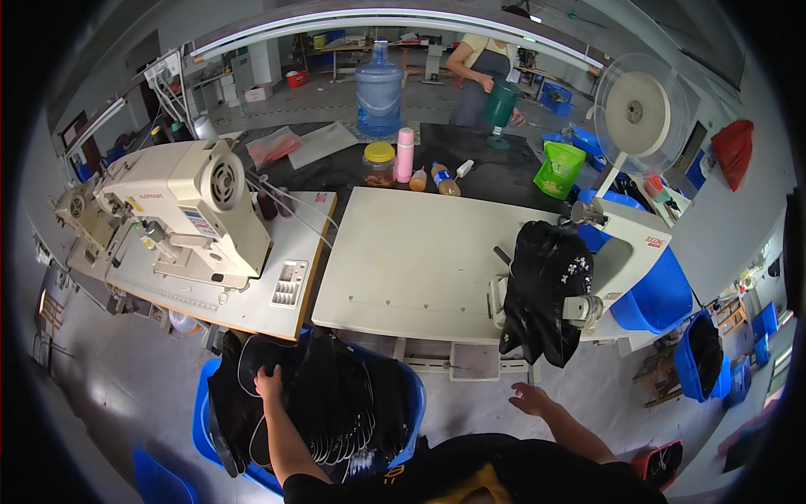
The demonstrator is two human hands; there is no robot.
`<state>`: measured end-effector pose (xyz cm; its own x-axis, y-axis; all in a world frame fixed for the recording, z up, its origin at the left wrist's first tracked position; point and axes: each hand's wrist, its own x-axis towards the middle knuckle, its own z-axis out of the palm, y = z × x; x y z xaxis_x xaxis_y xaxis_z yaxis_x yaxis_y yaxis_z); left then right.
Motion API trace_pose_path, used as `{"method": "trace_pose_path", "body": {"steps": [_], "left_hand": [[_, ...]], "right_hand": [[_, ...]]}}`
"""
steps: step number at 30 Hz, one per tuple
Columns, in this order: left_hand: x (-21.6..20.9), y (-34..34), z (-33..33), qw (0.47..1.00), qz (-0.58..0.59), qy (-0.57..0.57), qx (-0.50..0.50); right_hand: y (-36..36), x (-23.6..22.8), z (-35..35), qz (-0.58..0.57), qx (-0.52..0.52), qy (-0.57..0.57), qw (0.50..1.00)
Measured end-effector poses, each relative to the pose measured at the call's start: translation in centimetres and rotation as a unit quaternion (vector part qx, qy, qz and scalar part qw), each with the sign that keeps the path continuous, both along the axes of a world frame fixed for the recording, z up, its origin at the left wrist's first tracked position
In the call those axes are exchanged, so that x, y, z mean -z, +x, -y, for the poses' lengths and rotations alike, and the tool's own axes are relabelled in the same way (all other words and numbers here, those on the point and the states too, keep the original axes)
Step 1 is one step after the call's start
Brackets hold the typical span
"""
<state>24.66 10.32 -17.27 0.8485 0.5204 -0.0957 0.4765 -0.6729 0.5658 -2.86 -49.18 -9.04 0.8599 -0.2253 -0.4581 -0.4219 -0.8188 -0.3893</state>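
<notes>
My left hand point(269, 385) is down in the blue tub point(417, 403) at the lower left. Its fingers close on a black shoe-upper-like piece point(256, 359) with a pale edge. Many similar black pieces point(336, 399) lie stacked in rows beside it. My right hand point(529, 399) hangs in the air below the table's front edge, fingers apart and holding nothing. Above it, a shiny black piece with small white flower shapes point(546, 281) drapes over the arm of the sewing machine point(625, 265) at the right.
The white tabletop point(403, 260) stretches left of the draped piece. Another sewing machine point(189, 202) stands at the left. Behind are a water bottle point(379, 97), a yellow-lidded jar point(379, 164), a pink flask point(405, 155) and a green pouch point(560, 170). A person point(487, 71) holds a green container.
</notes>
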Motion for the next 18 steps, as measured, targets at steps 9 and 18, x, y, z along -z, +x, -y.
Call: {"method": "trace_pose_path", "body": {"steps": [9,18], "left_hand": [[-1.0,4.7,5.6,0.986,0.052,-0.133,0.086],[5.0,8.7,3.2,0.981,-0.058,-0.121,0.139]], "right_hand": [[-9.5,4.2,1.6,-0.235,-0.027,-0.039,0.971],[-14.4,5.1,1.9,-0.253,0.027,0.001,0.967]]}}
